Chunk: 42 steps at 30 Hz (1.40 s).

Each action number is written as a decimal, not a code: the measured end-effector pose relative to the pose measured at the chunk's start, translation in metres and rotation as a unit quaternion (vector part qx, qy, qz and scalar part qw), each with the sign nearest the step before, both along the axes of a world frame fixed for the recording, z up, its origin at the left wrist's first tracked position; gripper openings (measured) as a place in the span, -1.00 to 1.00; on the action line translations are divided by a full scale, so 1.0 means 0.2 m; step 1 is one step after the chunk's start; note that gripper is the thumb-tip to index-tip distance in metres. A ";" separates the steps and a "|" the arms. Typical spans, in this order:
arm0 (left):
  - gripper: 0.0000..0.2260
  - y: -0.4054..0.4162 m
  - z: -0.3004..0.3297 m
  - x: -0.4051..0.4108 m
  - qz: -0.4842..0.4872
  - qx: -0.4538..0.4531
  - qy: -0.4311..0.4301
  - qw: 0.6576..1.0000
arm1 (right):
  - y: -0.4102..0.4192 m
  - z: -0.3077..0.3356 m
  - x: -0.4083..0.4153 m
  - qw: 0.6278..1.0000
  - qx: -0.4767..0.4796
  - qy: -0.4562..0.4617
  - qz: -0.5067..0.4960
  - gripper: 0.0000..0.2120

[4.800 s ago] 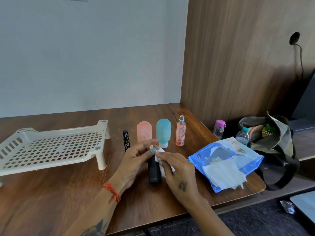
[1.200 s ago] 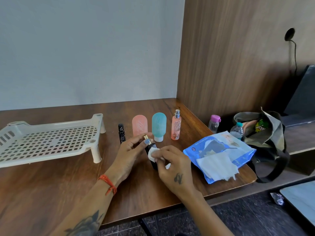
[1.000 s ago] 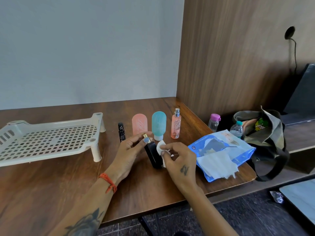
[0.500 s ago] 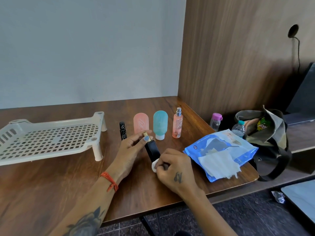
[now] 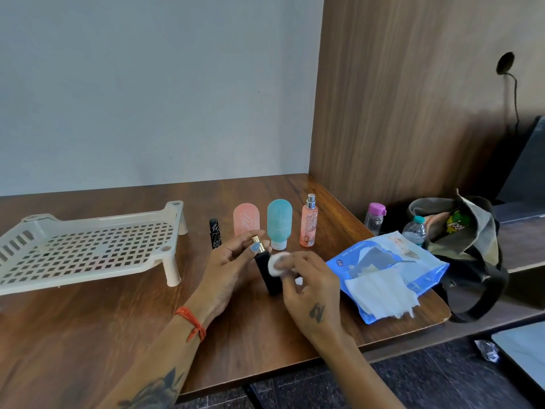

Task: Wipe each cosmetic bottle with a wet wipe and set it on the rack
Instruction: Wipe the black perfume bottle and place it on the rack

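Observation:
My left hand [image 5: 228, 270] grips a black bottle [image 5: 267, 276] with a gold cap by its top, tilted on the wooden table [image 5: 88, 320]. My right hand [image 5: 309, 284] presses a folded white wet wipe [image 5: 277, 262] against the bottle's upper right side. Behind stand a small black tube [image 5: 215, 233], a pink bottle [image 5: 246, 221], a teal bottle [image 5: 279, 222] and a slim pink spray bottle [image 5: 309, 224]. The white perforated rack [image 5: 85, 249] sits at the left with nothing on it.
A blue wet-wipe pack [image 5: 389, 273] lies open at the right with wipes sticking out. Beyond the table edge are a purple-capped bottle [image 5: 374, 218], a water bottle [image 5: 414, 230] and an olive bag [image 5: 460, 231]. A wood panel wall rises on the right.
My right hand has slid the wipe from the lower part of the black bottle up to its upper side. My left hand keeps holding the bottle's top.

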State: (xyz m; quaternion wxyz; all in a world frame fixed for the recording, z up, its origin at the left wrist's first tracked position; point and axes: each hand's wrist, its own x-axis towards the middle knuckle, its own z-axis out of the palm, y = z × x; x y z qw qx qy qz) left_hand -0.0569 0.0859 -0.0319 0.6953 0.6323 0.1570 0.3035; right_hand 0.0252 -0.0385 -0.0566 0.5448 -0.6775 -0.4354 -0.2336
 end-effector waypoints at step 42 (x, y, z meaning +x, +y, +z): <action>-0.75 -0.02 0.00 0.01 -0.038 0.022 -0.013 0.999 | 0.04 -0.04 0.04 0.999 -0.020 0.038 0.013 -0.67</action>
